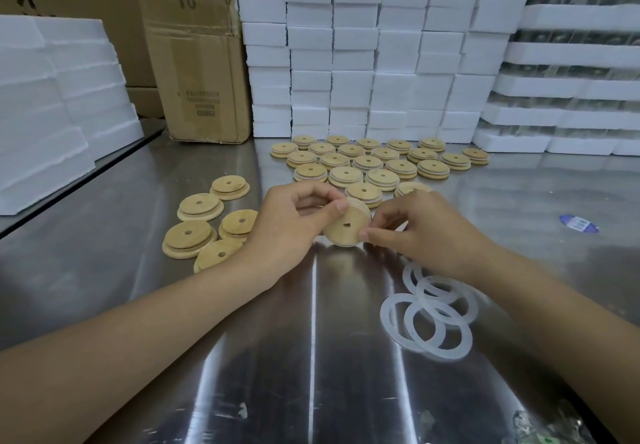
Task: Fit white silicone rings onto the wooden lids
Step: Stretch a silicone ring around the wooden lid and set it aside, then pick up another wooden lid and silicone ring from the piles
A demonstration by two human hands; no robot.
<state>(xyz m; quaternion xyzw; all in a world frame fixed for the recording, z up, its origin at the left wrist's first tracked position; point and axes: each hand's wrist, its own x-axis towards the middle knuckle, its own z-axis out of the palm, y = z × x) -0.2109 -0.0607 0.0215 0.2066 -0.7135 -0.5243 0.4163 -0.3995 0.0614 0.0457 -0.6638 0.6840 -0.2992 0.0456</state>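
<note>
Steel table, shiny, scuffed. Loose rings near right. Left hand and right hand both pinch one lid, tilted on edge. Bare lids left, rows of lids beyond. Blue label, unreadable. Behind: foam blocks, carton marked "10".

Partly hidden lids
Left of the held lid, a forearm covers part of a loose lid; just behind it, the right hand hides half a far lid.

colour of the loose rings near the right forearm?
Translucent white silicone rings, best seen in the head view.
</note>
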